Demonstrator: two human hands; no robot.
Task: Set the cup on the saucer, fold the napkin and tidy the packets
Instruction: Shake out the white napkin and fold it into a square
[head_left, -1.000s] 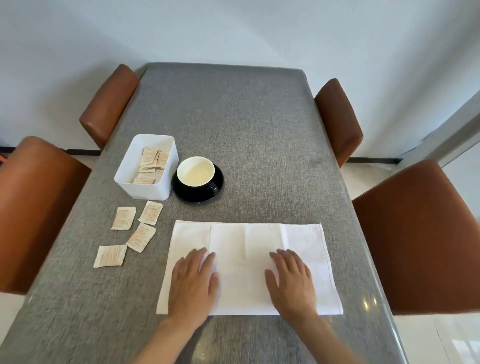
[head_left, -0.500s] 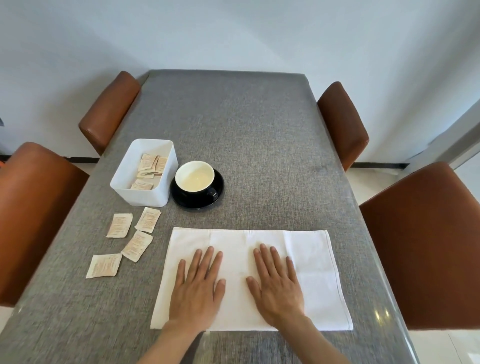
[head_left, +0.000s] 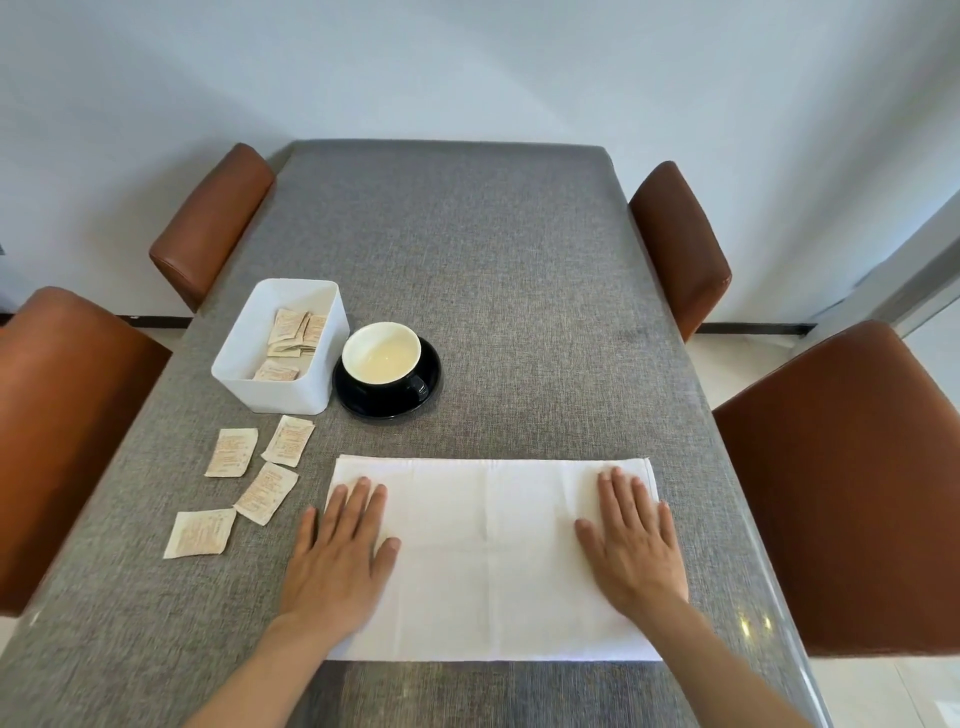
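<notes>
A white napkin (head_left: 491, 556) lies flat as a wide rectangle at the near edge of the grey table. My left hand (head_left: 337, 561) presses flat on its left end, and my right hand (head_left: 634, 545) presses flat on its right end, fingers straight. A black cup (head_left: 384, 358) with a white inside stands on a black saucer (head_left: 415, 402) behind the napkin. Several beige packets (head_left: 267, 491) lie loose on the table to the left. More packets (head_left: 293, 338) sit inside a white box (head_left: 275, 384) beside the saucer.
Brown padded chairs stand at both long sides: two on the left (head_left: 67, 415), two on the right (head_left: 852, 478). The grey table (head_left: 467, 260) runs back to a white wall.
Both hands have slid apart from the middle of the napkin to its left and right ends, smoothing it. The camera view has shifted slightly.
</notes>
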